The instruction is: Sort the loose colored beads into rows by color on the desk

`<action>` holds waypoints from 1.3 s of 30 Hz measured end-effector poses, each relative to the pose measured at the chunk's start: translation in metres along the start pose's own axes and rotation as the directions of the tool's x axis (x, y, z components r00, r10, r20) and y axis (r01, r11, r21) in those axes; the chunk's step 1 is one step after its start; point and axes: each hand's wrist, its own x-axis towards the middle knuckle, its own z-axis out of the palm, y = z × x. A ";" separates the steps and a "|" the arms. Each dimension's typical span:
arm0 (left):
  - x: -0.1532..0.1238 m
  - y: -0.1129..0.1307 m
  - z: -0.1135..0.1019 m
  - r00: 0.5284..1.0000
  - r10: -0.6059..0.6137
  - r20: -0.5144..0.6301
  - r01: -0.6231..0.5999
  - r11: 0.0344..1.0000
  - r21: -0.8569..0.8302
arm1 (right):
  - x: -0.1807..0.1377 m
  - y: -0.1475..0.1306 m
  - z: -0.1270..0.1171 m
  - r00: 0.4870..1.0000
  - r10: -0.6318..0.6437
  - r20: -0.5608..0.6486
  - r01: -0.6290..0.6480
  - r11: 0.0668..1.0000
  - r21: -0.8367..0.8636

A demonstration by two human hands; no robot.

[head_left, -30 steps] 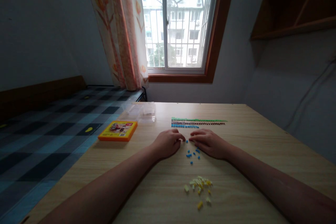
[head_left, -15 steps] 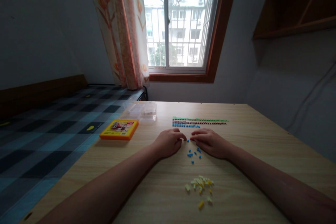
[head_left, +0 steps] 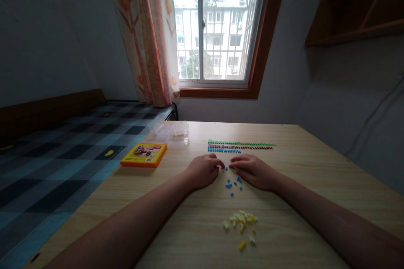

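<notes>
My left hand (head_left: 203,171) rests on the table with its fingers bent and apart. Its fingertips are just left of a small blue building brick (head_left: 226,169). On the other side of that brick lies my right hand (head_left: 254,171), fingers stretched out, with nothing visible in them. Several loose blue bricks (head_left: 229,185) are scattered nearer to me, between the forearms. Beyond the hands run a row of blue bricks (head_left: 221,150), a row of dark brown bricks (head_left: 240,147) and a row of green bricks (head_left: 243,143).
A pile of pale and bright yellow bricks (head_left: 242,218) lies at the near middle of the wooden table (head_left: 176,227). To the left sit a yellow-orange box (head_left: 143,155) and a clear plastic tray (head_left: 172,132). A checked bed (head_left: 63,151) adjoins the table's left side.
</notes>
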 end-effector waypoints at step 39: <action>0.000 0.001 -0.001 1.000 -0.002 0.009 0.002 1.000 -0.012 | -0.001 0.000 0.000 1.000 0.009 -0.003 -0.009 1.000 -0.002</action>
